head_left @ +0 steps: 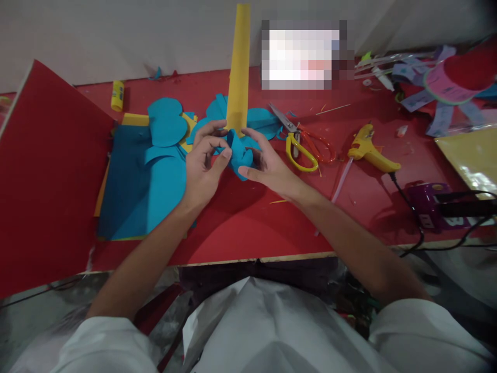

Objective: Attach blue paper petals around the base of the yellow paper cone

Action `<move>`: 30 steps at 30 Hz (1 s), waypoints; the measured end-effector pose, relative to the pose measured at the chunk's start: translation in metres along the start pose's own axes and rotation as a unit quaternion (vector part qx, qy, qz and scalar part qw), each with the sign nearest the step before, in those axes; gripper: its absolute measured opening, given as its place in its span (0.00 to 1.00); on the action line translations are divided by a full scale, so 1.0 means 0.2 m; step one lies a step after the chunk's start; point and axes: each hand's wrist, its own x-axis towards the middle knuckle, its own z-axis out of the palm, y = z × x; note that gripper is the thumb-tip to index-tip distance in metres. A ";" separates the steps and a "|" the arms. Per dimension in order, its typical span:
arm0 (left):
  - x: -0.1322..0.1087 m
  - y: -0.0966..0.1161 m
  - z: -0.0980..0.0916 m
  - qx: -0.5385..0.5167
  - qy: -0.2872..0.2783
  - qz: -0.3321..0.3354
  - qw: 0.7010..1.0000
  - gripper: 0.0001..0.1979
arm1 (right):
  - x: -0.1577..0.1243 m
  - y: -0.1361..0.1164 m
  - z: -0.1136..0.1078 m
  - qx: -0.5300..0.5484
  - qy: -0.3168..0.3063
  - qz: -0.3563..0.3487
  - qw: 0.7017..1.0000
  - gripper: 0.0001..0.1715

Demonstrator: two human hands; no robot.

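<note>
In front of me is a curled piece of blue paper [241, 159], folded and rolled at its edges. My left hand [205, 163] pinches its left side between thumb and fingers. My right hand [269, 163] is curved around its right side, thumb at the lower edge; the fingers behind are partly hidden. A long yellow paper strip [238, 67] rises from just behind the blue piece; whether the two are joined I cannot tell. Behind my hands lie more blue paper cutouts [262, 118]. To the left, heart-shaped blue cutouts [166, 122] rest on blue sheets [124, 181].
Right of my hands lie scissors [298, 137] with red and yellow handles. Farther right are a yellow glue gun [370, 150] with a black cord and a purple box-like object [435, 207]. A glue stick [117, 96] stands back left, near a raised red board [50, 171].
</note>
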 end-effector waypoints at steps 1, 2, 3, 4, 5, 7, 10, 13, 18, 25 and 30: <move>0.00 0.00 0.00 -0.005 -0.002 -0.003 1.000 0.09 | 0.00 0.00 0.00 0.003 0.003 0.000 1.000 0.52; 0.00 -0.01 0.00 -0.009 -0.004 -0.005 1.000 0.10 | 0.00 0.00 0.00 0.009 0.003 0.002 1.000 0.51; 0.00 -0.01 0.00 -0.014 -0.005 -0.006 1.000 0.11 | 0.00 0.00 0.00 0.017 0.002 0.004 1.000 0.50; 0.00 -0.01 0.01 -0.018 -0.006 -0.008 1.000 0.11 | 0.00 -0.01 0.00 0.026 0.002 0.006 1.000 0.49; 0.00 -0.02 0.01 -0.022 -0.006 -0.008 1.000 0.12 | 0.00 -0.01 0.00 0.034 0.005 0.008 0.999 0.48; 0.00 -0.02 0.01 -0.028 -0.002 -0.011 1.000 0.14 | 0.00 -0.01 0.00 0.041 0.015 0.006 0.999 0.46; 0.00 -0.03 0.01 -0.029 0.006 -0.015 0.999 0.15 | 0.01 -0.01 -0.01 0.034 0.035 -0.001 0.999 0.45; 0.00 -0.03 0.02 -0.030 0.008 -0.016 0.999 0.14 | 0.00 -0.02 -0.01 0.027 0.041 0.001 0.999 0.42; -0.01 -0.05 0.02 -0.026 0.004 -0.013 1.000 0.13 | 0.00 -0.03 -0.02 0.025 0.050 -0.005 0.998 0.38; -0.01 -0.03 0.01 -0.014 0.016 -0.020 1.000 0.14 | 0.00 -0.02 -0.02 0.023 0.026 -0.033 0.999 0.41; -0.01 -0.02 0.02 -0.020 0.038 -0.028 0.999 0.18 | -0.01 -0.05 0.00 -0.006 0.077 -0.050 0.996 0.40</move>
